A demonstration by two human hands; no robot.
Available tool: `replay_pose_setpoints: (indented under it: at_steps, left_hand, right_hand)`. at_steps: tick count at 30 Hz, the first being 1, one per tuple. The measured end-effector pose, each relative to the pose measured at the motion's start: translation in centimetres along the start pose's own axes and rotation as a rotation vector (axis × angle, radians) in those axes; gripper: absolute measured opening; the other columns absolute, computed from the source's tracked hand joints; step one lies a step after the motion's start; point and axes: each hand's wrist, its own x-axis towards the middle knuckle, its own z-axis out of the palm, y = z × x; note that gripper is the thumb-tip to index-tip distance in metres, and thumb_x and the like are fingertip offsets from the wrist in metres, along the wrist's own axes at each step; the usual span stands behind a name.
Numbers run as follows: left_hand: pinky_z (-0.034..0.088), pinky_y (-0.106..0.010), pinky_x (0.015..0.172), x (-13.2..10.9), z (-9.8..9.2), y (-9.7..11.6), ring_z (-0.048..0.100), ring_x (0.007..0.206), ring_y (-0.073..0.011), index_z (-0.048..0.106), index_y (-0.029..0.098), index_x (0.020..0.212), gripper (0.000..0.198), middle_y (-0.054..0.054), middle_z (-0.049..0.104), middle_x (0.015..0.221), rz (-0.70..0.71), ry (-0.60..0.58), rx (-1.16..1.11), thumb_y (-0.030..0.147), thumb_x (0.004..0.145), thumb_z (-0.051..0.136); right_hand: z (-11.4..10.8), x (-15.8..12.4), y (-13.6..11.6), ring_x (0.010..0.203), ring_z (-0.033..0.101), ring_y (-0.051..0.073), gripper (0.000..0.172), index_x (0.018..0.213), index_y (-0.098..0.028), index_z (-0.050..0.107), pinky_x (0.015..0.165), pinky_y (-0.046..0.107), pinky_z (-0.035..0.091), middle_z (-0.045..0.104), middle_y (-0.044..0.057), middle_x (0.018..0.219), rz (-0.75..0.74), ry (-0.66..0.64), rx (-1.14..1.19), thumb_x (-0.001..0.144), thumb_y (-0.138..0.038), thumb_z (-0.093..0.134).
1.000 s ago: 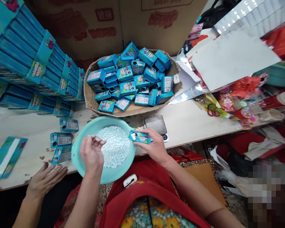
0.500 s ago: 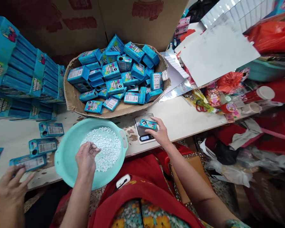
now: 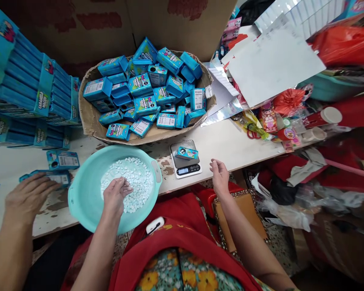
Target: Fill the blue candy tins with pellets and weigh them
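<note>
My left hand [image 3: 117,196] is over the turquoise basin [image 3: 83,169], its fingers curled and pressed together; whatever may be in them is hidden. Small white candies [image 3: 136,190] are spread across the basin's bottom. To the right, a blue candy box [image 3: 187,153] lies on the plate of a small digital scale [image 3: 188,169] with a lit display. My right hand [image 3: 220,176] is in the air near the table edge, right of the scale and apart from it. Its fingers are loosely bent and hold nothing that I can see.
A cut-down cardboard box [image 3: 115,137] behind the basin holds several blue candy boxes. Stacked blue display packs [image 3: 21,89] stand at left. Another person's hand [image 3: 28,198] reaches over blue boxes there. Papers [image 3: 276,60] and packaging clutter the right side.
My right hand has let go of the blue candy box on the scale and drawn back to the right. My left hand stays over the basin. The other person's hand has moved up toward the blue boxes.
</note>
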Motion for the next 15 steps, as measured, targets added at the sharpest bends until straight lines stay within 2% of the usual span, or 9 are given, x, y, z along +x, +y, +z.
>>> replay_pose_setpoints:
  at_steps: [7,11,15]
  left_hand:
    - [0.051,-0.025,0.055,0.48,0.21,-0.45,0.056,0.052,-0.0103,0.058,0.014,0.078,0.038,0.002,0.058,0.065,-0.019,-0.047,0.047,0.040,0.057,0.076]
    - [0.051,-0.025,0.055,0.51,0.18,-0.65,0.056,0.054,-0.0100,0.058,0.014,0.079,0.038,0.002,0.057,0.065,-0.037,-0.064,0.066,0.041,0.058,0.076]
    - [0.051,-0.025,0.054,0.49,-0.15,-0.75,0.056,0.053,-0.0102,0.058,0.014,0.079,0.038,0.002,0.058,0.065,-0.061,-0.061,0.075,0.041,0.059,0.076]
  right_hand:
    - [-0.23,-0.75,-0.22,0.091,0.060,0.020,0.044,0.100,-0.015,0.062,0.085,0.039,0.047,0.065,0.010,0.105,0.030,-0.015,0.050,0.081,-0.054,0.055]
    - [-0.03,-0.60,0.19,0.094,0.058,0.021,0.042,0.098,-0.016,0.064,0.086,0.039,0.046,0.067,0.009,0.101,0.035,0.043,0.017,0.080,-0.053,0.057]
    - [0.28,-0.60,-0.01,0.096,0.058,0.021,0.042,0.099,-0.016,0.063,0.088,0.040,0.045,0.067,0.009,0.102,0.039,0.046,0.005,0.081,-0.053,0.056]
